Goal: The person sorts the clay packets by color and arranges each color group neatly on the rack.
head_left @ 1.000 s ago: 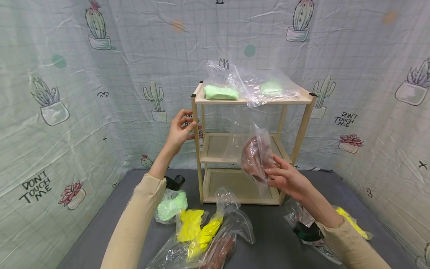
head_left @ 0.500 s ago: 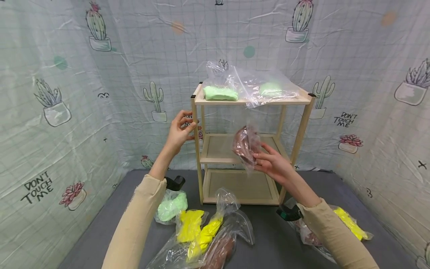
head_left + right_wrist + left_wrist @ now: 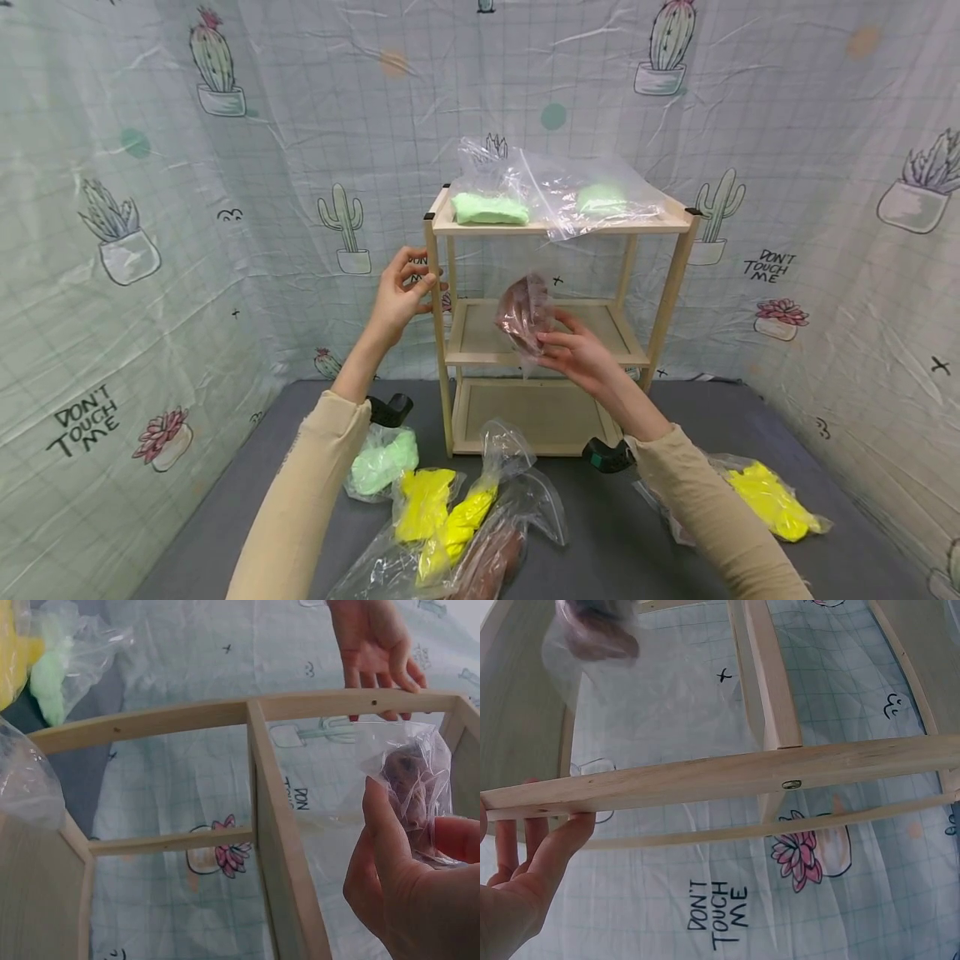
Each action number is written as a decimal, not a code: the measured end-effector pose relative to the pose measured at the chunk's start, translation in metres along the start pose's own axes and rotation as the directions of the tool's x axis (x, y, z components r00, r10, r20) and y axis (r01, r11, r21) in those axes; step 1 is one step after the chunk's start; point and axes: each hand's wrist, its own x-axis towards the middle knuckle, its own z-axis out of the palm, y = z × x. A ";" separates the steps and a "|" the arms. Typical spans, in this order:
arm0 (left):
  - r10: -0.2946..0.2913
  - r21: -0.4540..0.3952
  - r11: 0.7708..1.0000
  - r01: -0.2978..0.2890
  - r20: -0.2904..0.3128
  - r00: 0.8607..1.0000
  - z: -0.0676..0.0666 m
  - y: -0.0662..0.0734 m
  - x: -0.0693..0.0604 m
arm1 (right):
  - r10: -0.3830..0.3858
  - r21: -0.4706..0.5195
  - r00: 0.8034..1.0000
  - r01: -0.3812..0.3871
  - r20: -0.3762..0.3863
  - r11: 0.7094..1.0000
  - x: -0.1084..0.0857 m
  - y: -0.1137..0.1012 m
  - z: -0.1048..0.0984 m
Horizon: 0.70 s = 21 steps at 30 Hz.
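My right hand (image 3: 581, 357) pinches a clear plastic bag (image 3: 435, 776) with a reddish-brown lump (image 3: 521, 312) in it. The bag hangs in front of the middle board (image 3: 480, 358) of a wooden shelf rack, below its top board. My left hand (image 3: 401, 296) grips the rack's front left post (image 3: 438, 350), with fingers (image 3: 562, 840) on its outer side in the left wrist view. Two clear bags with pale green lumps (image 3: 490, 208) lie on the top board (image 3: 558, 227). What the lump is cannot be told.
On the grey floor in front lie bagged yellow pieces (image 3: 427, 504), a bagged green piece (image 3: 384, 461) and a bagged brown piece (image 3: 491, 562). Another yellow bag (image 3: 776, 502) lies at the right. A cactus-print sheet (image 3: 555, 67) hangs behind and on both sides.
My right hand has moved left and slightly up with the bagged brown lump, from the rack's right side to its middle. The left hand stays on the post.
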 end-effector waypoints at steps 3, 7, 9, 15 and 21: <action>-0.004 0.002 1.000 0.004 0.001 1.000 0.000 0.001 0.000 | -0.017 -0.011 1.000 0.017 -0.024 1.000 0.007 0.003 0.003; -0.003 0.012 1.000 0.003 -0.004 1.000 0.001 0.000 0.000 | -0.034 -0.041 0.997 0.032 -0.064 0.999 0.015 0.005 0.006; 0.001 0.017 1.000 -0.001 -0.006 1.000 0.001 0.000 0.000 | -0.039 -0.052 0.996 0.035 -0.082 0.998 0.019 0.007 0.008; 0.025 0.026 0.999 -0.025 0.002 1.000 0.000 -0.001 0.001 | -0.032 -0.101 0.995 0.022 -0.099 0.995 0.034 0.010 0.013; 0.036 0.021 0.999 -0.037 0.010 0.999 -0.001 -0.002 -0.001 | -0.007 -0.178 0.993 -0.014 -0.116 0.984 0.049 0.016 0.018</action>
